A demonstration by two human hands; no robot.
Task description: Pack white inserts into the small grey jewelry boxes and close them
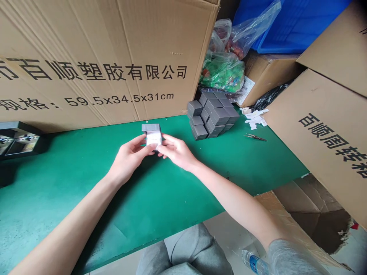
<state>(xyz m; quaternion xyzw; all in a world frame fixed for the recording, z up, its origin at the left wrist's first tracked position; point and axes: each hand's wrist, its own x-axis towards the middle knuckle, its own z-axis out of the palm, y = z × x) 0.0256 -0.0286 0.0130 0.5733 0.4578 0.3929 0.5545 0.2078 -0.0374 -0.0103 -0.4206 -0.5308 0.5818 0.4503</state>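
Note:
Between my two hands, above the green tabletop (177, 198), is a small grey box (151, 127) with its lid raised and a white lining or insert showing inside. My left hand (130, 154) grips its left side, the thumb lying along the front. On the right side, my right hand (176, 152) holds it with thumb and fingertips. Parts of both hands' fingers are hidden behind the box. To the right of my hands stands a stack of closed dark grey boxes (216, 114). Tweezers (255, 137) lie farther right.
A large cardboard carton (109, 46) walls off the back; another carton (323, 126) borders the right. White paper scraps (255, 117) lie by the stack. Clear bags (223, 72) sit behind it, near a blue crate (298, 30). Black display trays (21, 139) stand at left. A bottle (255, 263) is below.

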